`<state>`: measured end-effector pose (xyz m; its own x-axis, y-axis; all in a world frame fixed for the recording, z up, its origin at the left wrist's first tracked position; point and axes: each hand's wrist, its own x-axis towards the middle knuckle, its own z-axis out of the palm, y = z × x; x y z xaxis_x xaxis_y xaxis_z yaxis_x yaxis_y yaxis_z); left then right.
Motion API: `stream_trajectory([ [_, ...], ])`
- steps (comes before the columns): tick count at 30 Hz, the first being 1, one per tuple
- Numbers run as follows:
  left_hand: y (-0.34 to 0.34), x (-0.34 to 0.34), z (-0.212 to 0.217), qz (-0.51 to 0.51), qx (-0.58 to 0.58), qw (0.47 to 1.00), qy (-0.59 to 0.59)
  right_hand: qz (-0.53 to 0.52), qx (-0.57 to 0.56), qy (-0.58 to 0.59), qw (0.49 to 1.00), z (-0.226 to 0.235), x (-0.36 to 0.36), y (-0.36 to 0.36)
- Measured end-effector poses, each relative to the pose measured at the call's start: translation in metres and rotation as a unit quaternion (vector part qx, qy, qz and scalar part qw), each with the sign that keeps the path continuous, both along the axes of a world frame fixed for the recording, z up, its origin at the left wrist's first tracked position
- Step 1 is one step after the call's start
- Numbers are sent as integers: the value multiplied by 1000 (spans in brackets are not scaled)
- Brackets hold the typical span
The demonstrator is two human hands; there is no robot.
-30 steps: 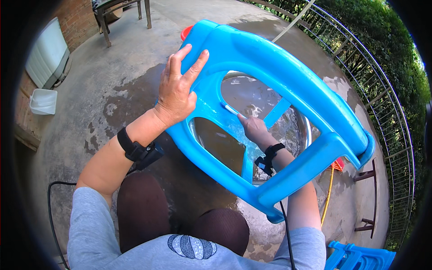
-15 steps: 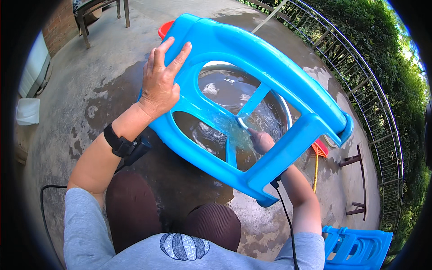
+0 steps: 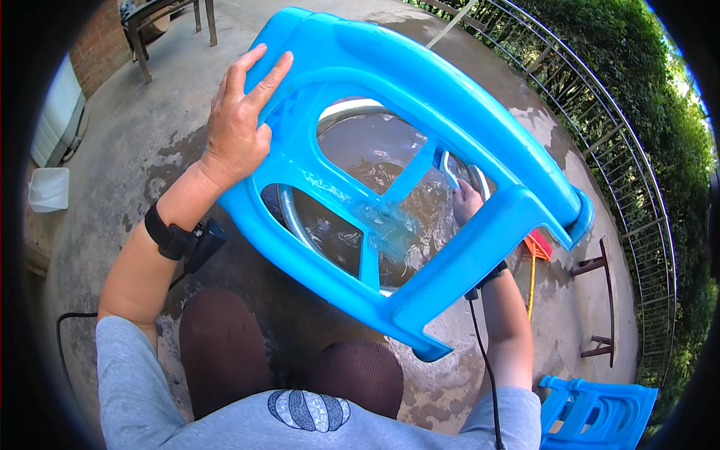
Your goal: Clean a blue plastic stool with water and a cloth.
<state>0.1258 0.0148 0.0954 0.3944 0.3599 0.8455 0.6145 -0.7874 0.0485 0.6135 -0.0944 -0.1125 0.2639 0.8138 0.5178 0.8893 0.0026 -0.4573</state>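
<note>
A blue plastic chair is tipped on its side above a round metal basin of murky water. My left hand grips the chair's upper left edge, index and middle fingers stretched along it and the thumb bent inward. Through an opening in the chair shows my right hand, closed on a slim pale-handled brush; the brush's head is not clearly visible. Water runs over the chair's crossing bars and drips into the basin.
Beyond the chair on the right, a red broom lies with its yellow handle, beside a dark bench. More blue plastic furniture stands at lower right. A metal railing curves along the right; a white tub sits left.
The chair and my left hand have shifted left and slightly up. My right hand has moved right and up with the brush, towards the chair's upper bar.
</note>
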Motion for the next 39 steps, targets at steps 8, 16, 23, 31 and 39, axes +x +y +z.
stream_trajectory([
  [8,-6,7,-10,-3,2,1000,-19,-13,-243,140,960,-56,-37,23],
  [16,-8,5,-10,4,8,999,-32,-35,-187,176,966,-31,17,-4],
  [23,-14,-6,-15,16,-9,999,-29,-22,-374,267,888,-36,-75,11],
  [31,-10,-14,-10,10,1,1000,-29,-52,-137,53,988,7,-51,15],
  [39,-9,-4,-17,4,0,1000,-29,0,-352,-14,936,-25,-40,13],
])
